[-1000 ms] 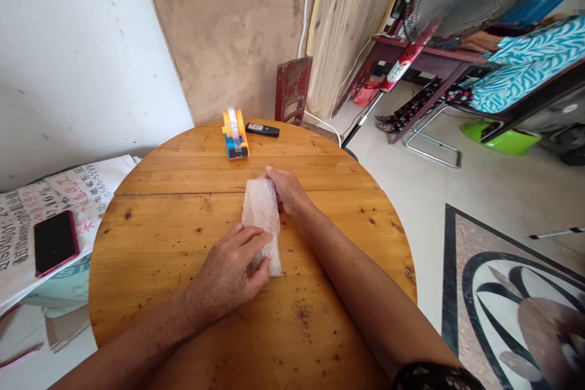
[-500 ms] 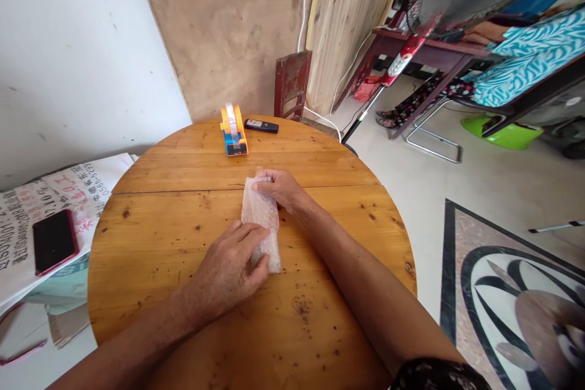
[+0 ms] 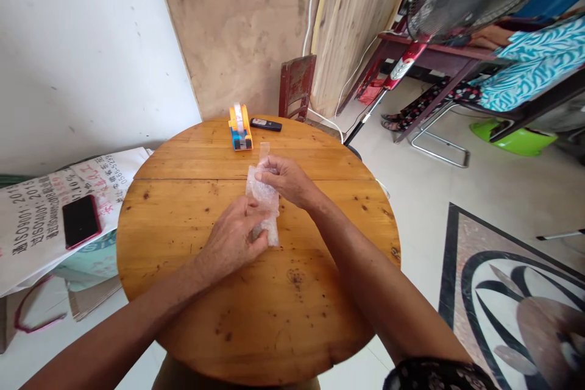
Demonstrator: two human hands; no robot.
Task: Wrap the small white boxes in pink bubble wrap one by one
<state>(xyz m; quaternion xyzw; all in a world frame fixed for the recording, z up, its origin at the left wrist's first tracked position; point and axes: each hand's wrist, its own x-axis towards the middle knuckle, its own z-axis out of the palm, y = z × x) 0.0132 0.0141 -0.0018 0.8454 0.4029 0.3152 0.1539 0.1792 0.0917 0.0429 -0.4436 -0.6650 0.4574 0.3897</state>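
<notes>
- Your left forearm (image 3: 150, 298), bare, slants inward from the lower left.
- Your left hand (image 3: 231, 231) is back upward, with bent fingers and its thumb (image 3: 260, 242) standing apart from the index finger.
- Your right forearm (image 3: 351, 256), also bare, angles in from the lower right.
- Your right hand (image 3: 289, 181) points leftward (farther from you than the left one), fingers curved.

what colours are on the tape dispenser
The tape dispenser is orange, blue and black; the head view shows it.
</notes>
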